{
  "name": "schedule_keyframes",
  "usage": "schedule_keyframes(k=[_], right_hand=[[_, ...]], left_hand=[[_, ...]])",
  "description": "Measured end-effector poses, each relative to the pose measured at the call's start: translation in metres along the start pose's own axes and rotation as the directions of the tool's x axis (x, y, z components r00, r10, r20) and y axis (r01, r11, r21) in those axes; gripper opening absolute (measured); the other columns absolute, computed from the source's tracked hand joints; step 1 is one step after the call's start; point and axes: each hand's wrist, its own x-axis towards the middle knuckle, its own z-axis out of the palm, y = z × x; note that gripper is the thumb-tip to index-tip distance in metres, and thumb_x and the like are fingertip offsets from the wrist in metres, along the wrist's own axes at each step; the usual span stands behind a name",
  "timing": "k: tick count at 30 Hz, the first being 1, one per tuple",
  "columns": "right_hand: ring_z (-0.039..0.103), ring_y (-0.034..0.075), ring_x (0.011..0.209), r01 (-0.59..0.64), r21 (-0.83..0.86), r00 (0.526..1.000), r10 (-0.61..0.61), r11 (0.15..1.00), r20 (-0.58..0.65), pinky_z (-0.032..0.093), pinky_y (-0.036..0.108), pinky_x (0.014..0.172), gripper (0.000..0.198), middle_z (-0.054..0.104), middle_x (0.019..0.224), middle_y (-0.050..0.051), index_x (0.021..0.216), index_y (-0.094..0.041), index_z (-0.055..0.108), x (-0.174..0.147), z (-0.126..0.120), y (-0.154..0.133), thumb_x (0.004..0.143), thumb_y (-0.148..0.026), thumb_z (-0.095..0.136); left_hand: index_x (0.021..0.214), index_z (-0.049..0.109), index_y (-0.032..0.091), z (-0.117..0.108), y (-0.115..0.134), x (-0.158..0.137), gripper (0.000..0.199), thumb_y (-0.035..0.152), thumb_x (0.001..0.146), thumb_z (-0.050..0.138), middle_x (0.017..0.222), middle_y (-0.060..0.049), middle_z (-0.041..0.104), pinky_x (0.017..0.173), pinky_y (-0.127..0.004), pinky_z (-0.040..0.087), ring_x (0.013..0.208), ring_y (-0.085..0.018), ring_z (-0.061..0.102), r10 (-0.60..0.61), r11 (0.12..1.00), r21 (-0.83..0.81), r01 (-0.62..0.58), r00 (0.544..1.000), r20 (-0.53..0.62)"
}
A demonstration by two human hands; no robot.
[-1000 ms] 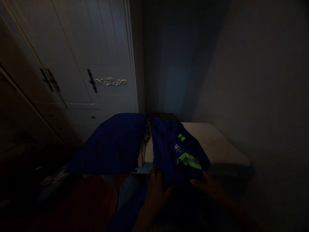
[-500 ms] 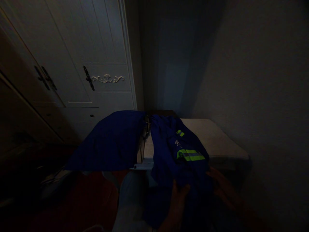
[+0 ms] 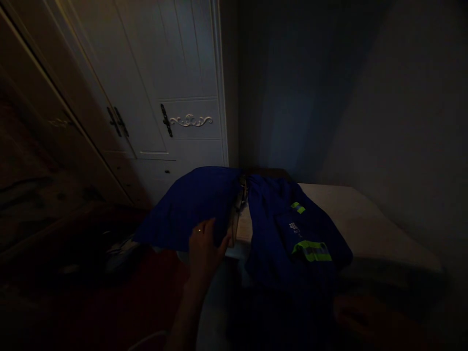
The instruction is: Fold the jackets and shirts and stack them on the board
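A dark blue work jacket with yellow-green and grey reflective strips and a small white logo lies over the bench-like surface, its lower part hanging towards me into shadow. On its left a plain blue cloth is draped. My left hand, wearing a ring, is at the near edge of that cloth; the thumb stands apart from the bent fingers and nothing shows between them. Low on the right, by the dark lower end of the jacket, my right hand is dim and blurred, so its grip is hard to make out.
A pale padded-looking bench top runs beneath the jacket against the wall. Behind, on the left, stands a white wardrobe with dark handles. The floor is dark red. Lighting is very dim.
My left hand has left the jacket and moved up and left to the plain blue cloth. My right hand has moved lower. The view has turned left, and the jacket's lower part has shifted.
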Motion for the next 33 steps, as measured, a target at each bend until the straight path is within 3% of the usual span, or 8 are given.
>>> schedule_keyframes(k=[4, 7, 9, 14, 19, 24, 29, 33], right_hand=[[0.066, 0.022, 0.075, 0.122, -0.019, 0.981, -0.118, 0.992, 0.152, 0.051, 0.030, 0.069, 0.020, 0.072, 0.081, 0.005, 0.081, -0.032, 0.074, 0.013, -0.038, -0.064, 0.083, -0.042, 0.057], [0.067, 0.021, 0.072, 0.212, 0.070, 0.947, -0.223, 0.975, 0.230, 0.050, 0.029, 0.065, 0.021, 0.072, 0.079, 0.007, 0.085, -0.029, 0.076, 0.035, -0.055, -0.104, 0.083, -0.042, 0.060], [0.063, 0.017, 0.057, 0.200, 0.182, 0.926, -0.247, 0.963, 0.286, 0.047, 0.026, 0.053, 0.027, 0.069, 0.070, 0.005, 0.090, -0.024, 0.075, 0.058, -0.058, -0.122, 0.086, -0.045, 0.057], [0.049, 0.008, 0.038, 0.132, 0.481, 0.948, -0.253, 0.867, 0.195, 0.033, 0.018, 0.038, 0.031, 0.060, 0.058, -0.002, 0.092, -0.018, 0.065, 0.141, -0.045, -0.153, 0.081, -0.046, 0.063], [0.065, 0.012, 0.063, -0.142, 0.828, 0.950, -0.160, 0.543, 0.267, 0.049, 0.020, 0.053, 0.031, 0.069, 0.082, 0.004, 0.098, -0.016, 0.060, 0.234, -0.024, -0.185, 0.088, -0.045, 0.060], [0.068, 0.021, 0.081, -0.105, 0.907, 0.958, -0.203, 0.407, 0.202, 0.055, 0.037, 0.082, 0.053, 0.071, 0.084, 0.007, 0.094, -0.017, 0.062, 0.307, -0.017, -0.220, 0.095, -0.063, 0.036], [0.057, 0.016, 0.053, -0.073, 0.804, 0.996, 0.005, 0.591, 0.086, 0.054, 0.036, 0.077, 0.022, 0.059, 0.054, 0.001, 0.077, -0.013, 0.062, 0.341, -0.032, -0.233, 0.092, -0.022, 0.047], [0.051, 0.009, 0.050, 0.149, 0.793, 0.989, -0.078, 0.590, -0.128, 0.052, 0.028, 0.076, 0.015, 0.050, 0.048, -0.005, 0.074, -0.010, 0.058, 0.341, -0.068, -0.253, 0.083, -0.006, 0.047]], left_hand=[[0.132, 0.054, 0.012, 0.006, -0.016, 0.030, 0.064, 0.040, 0.077, 0.070, 0.147, -0.025, 0.041, 0.106, -0.057, 0.032, 0.142, -0.040, 0.028, 0.031, 0.942, 0.330, -0.053, 0.997, 0.072], [0.103, 0.068, 0.016, 0.006, -0.016, 0.036, 0.023, 0.023, 0.089, 0.051, 0.129, -0.019, 0.060, 0.099, -0.048, 0.040, 0.128, -0.032, 0.049, 0.027, 0.926, 0.371, -0.064, 0.994, 0.105], [0.086, 0.068, 0.016, 0.001, -0.016, 0.039, 0.025, 0.018, 0.090, 0.043, 0.108, -0.015, 0.068, 0.090, -0.040, 0.045, 0.110, -0.027, 0.060, -0.001, 0.935, 0.353, -0.036, 0.995, 0.103], [0.089, 0.064, 0.016, -0.025, -0.009, 0.055, 0.023, 0.028, 0.090, 0.044, 0.086, -0.007, 0.069, 0.074, -0.030, 0.047, 0.083, -0.020, 0.064, -0.159, 0.977, -0.150, 0.153, 0.987, -0.033], [0.084, 0.063, 0.018, -0.075, 0.038, 0.052, 0.024, 0.041, 0.084, 0.057, 0.074, 0.000, 0.064, 0.060, -0.022, 0.044, 0.069, -0.015, 0.059, -0.257, 0.768, -0.639, 0.051, 0.937, -0.235], [0.093, 0.072, 0.025, -0.097, 0.075, -0.006, 0.024, 0.043, 0.087, 0.057, 0.088, -0.005, 0.071, 0.070, -0.028, 0.050, 0.079, -0.020, 0.064, 0.069, 0.756, -0.655, 0.017, 0.992, 0.106], [0.073, 0.073, 0.034, -0.068, 0.053, -0.043, 0.012, 0.041, 0.079, 0.066, 0.076, -0.002, 0.071, 0.070, -0.029, 0.052, 0.074, -0.019, 0.066, 0.424, 0.781, -0.619, -0.076, 0.793, 0.437], [0.082, 0.073, 0.031, -0.059, 0.030, -0.052, 0.011, 0.035, 0.083, 0.063, 0.093, -0.005, 0.073, 0.081, -0.032, 0.053, 0.089, -0.022, 0.068, 0.386, 0.832, -0.552, -0.058, 0.775, 0.501]])
